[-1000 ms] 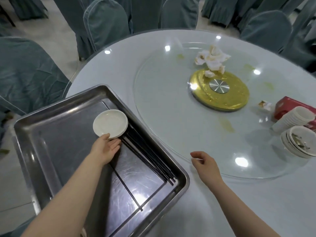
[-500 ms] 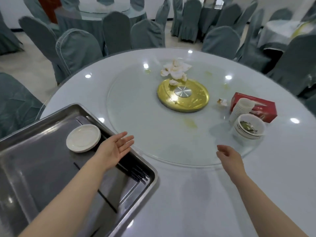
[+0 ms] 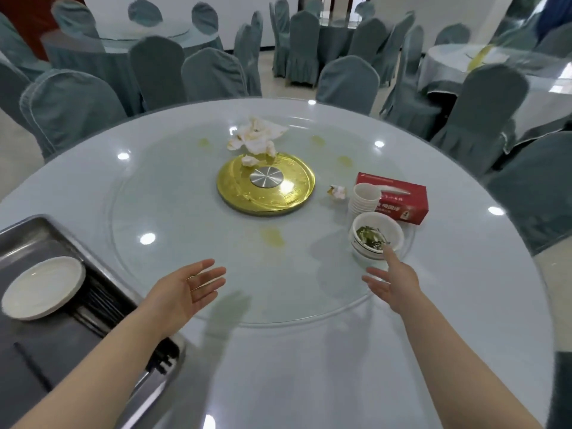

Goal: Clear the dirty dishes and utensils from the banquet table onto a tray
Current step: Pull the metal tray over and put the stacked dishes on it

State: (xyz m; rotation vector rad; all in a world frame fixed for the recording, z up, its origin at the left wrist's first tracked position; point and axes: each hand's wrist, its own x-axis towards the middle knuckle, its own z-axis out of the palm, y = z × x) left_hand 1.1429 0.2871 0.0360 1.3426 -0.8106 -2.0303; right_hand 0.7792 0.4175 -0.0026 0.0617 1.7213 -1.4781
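Both grips empty and spread. Left hand (image 3: 185,289) at lower centre of the frame, palm up, fingers straight, hovering over the glass turntable (image 3: 173,212). Right hand (image 3: 394,281) at centre right, fingers extended, forefinger tip at the near rim of the stacked bowls (image 3: 376,236); probably reaching to gather that stack next, though contact hard to confirm.

Bowls white, round, glossy, nested, greenish scraps in the top one, sitting on the turntable's right edge. Just behind, a leaning column of white cups (image 3: 363,199) against a red tissue box (image 3: 399,196).

At lower left, a rectangular steel tray (image 3: 34,239), scratched and dull, overhanging the table (image 3: 309,366) edge, likely for easy loading. Already inside: a shallow white plate (image 3: 41,287) and black chopsticks (image 3: 102,308) laid along its right wall.

Crumpled napkins (image 3: 257,137) beyond the gold hub (image 3: 266,184); oily yellow smears on the glass.
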